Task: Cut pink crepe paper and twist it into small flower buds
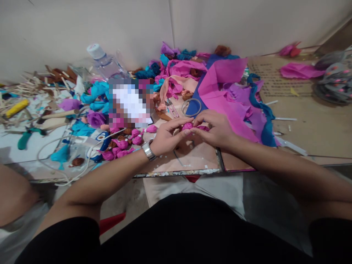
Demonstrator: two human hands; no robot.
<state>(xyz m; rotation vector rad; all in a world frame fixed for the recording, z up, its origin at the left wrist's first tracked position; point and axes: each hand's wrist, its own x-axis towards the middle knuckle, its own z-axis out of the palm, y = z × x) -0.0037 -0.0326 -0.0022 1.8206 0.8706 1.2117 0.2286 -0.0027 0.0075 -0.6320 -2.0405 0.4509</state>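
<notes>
Between the fingertips of both hands is a small magenta crepe-paper flower (187,126), rolled round at its left end with a loose tail of paper to the right. My left hand (170,135), with a metal watch (149,150) at the wrist, pinches the round end. At the other side, my right hand (213,128) grips the paper close to the left fingertips. Just beyond the hands lie a roll of clear tape (191,107) and pink thread snips (172,109). Several magenta paper buds (136,136) are piled to the left of my left hand.
Crumpled crepe paper (225,84) covers the back of the table. A plastic bottle (106,64), a blurred-out phone (130,102), a white cable (49,168) and green-handled pliers (27,137) are on the left. Cardboard (302,124) lies right. Another person's knee (16,194) shows at left.
</notes>
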